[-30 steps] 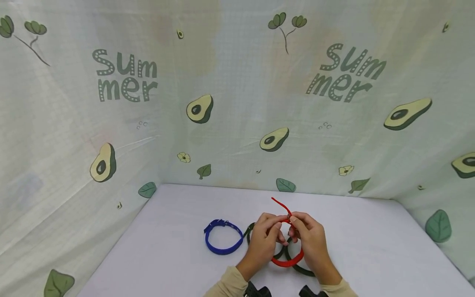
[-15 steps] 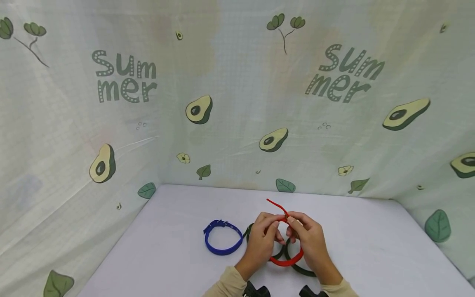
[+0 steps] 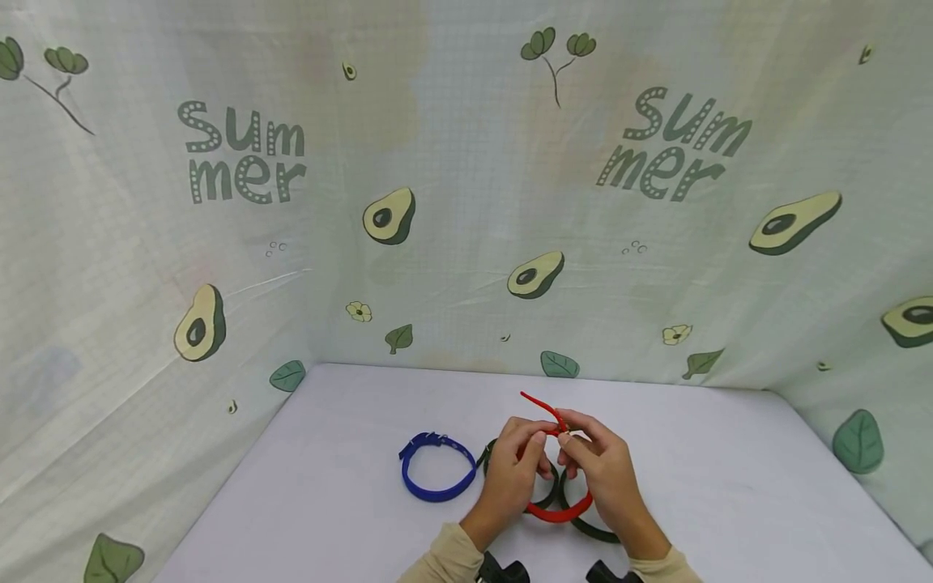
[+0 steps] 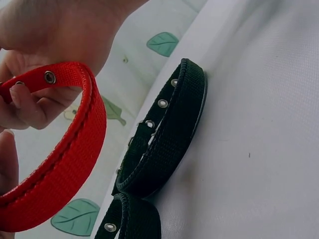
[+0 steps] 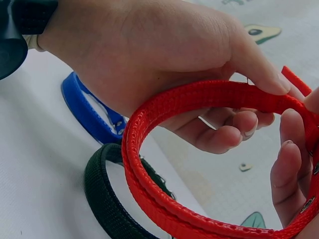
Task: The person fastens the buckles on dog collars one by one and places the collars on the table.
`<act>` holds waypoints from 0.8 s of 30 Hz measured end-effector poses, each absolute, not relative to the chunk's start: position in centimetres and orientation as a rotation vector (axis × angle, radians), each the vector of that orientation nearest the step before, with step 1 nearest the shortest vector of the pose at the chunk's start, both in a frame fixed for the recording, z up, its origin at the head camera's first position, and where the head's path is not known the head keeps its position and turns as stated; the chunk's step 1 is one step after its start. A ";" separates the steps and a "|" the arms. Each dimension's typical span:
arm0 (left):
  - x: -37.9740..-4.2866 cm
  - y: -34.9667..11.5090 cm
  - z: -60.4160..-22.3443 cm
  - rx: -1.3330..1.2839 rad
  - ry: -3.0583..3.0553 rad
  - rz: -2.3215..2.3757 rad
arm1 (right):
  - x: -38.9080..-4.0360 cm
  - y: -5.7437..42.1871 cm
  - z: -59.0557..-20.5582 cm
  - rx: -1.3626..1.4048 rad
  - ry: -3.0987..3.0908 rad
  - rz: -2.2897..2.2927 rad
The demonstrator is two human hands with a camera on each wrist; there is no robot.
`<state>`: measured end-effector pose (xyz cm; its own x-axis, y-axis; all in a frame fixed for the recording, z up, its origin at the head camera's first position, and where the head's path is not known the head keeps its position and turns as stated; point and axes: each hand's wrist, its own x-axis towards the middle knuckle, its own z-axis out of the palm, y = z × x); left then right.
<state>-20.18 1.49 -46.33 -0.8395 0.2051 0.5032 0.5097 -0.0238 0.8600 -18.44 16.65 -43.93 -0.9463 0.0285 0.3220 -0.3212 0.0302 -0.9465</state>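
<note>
A red collar with metal eyelets hangs as a loop between the two hands, raised over the table. My left hand pinches its strap with thumb and fingers, close to the fastening. Opposite it, my right hand pinches the collar near the buckle, which the fingers mostly hide. The narrow red strap end sticks out above the fingertips toward the back left. In the right wrist view the left hand lies along the top of the red loop; the left wrist view shows the right hand behind it.
Two dark green collars lie on the white table beneath and behind the hands. A blue collar, buckled into a ring, lies left of them. A patterned cloth rises behind the table.
The right hand has shifted slightly left and its fingers have moved along the red strap near the buckle. The strap's free end has swung left. The collars on the table stay put.
</note>
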 end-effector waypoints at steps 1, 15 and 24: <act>-20.2 1.5 -46.3 -0.758 -2.021 -1.951 | -18.4 16.6 -43.9 0.307 -2.054 1.999; -20.1 1.5 -46.1 -0.753 -2.007 -1.908 | -18.2 16.4 -43.7 0.315 -2.090 1.968; -19.1 1.3 -44.6 -0.683 -2.018 -1.984 | -18.3 16.5 -43.8 0.267 -2.094 1.970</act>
